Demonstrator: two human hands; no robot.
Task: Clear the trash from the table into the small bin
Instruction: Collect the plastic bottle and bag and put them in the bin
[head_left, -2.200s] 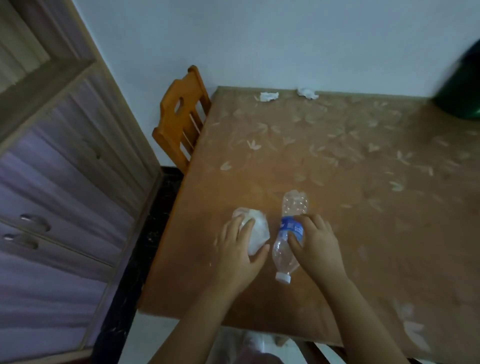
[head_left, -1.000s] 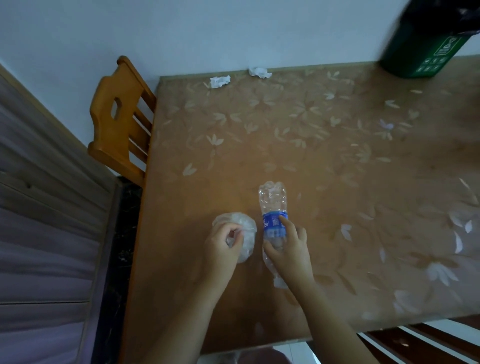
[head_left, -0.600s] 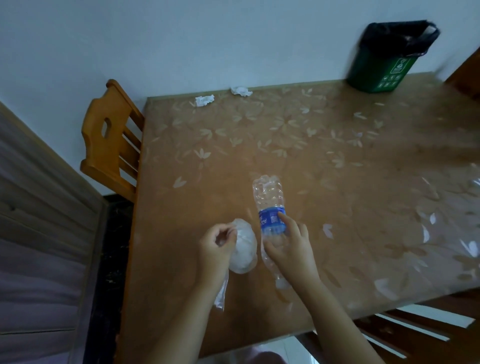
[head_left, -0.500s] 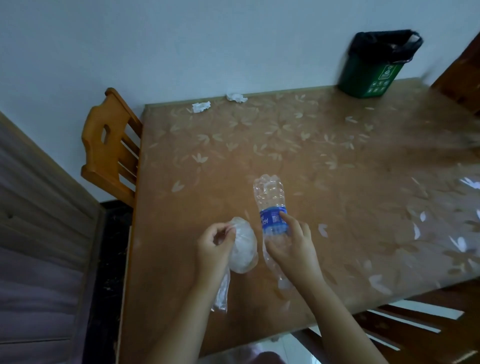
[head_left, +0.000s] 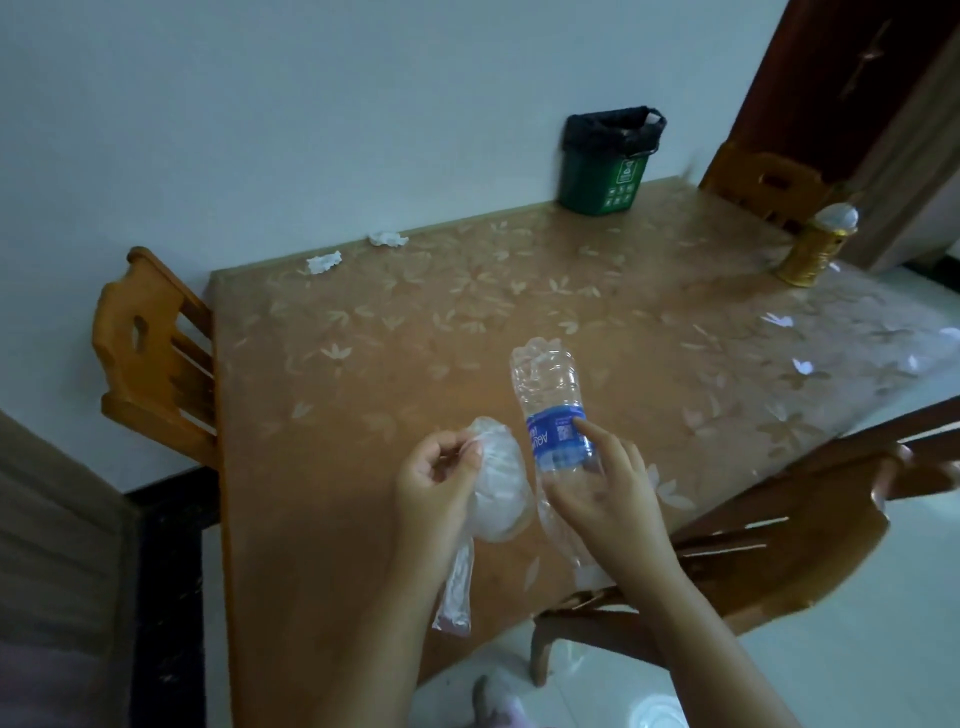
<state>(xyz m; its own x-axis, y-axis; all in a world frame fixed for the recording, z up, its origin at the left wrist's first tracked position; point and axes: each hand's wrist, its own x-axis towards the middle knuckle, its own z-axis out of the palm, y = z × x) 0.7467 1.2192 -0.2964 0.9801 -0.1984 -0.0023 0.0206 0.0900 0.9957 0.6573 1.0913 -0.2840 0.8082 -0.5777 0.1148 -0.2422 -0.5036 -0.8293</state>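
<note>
My left hand (head_left: 439, 480) pinches a clear plastic bag (head_left: 496, 488) with something white inside, raised above the near part of the table (head_left: 363, 364); a loose strip of the bag hangs below my wrist. My right hand (head_left: 608, 493) grips an empty clear bottle (head_left: 550, 400) with a blue label, base pointing away, held off the table. Two crumpled white paper scraps (head_left: 323, 261) (head_left: 387, 238) lie at the far left edge by the wall. The small green bin (head_left: 605, 169) with a black liner stands at the far edge, towards the right.
A wooden chair (head_left: 150, 364) stands at the table's left end, another chair (head_left: 779, 525) on the near right side, a third (head_left: 763, 184) at the far right. A gold canister (head_left: 813, 247) sits near the right end. A dark door frame is at the upper right.
Both hands have lifted the bag and the bottle a little off the table. My view has swung right, bringing the bin, the gold canister and the right-hand chairs into sight.
</note>
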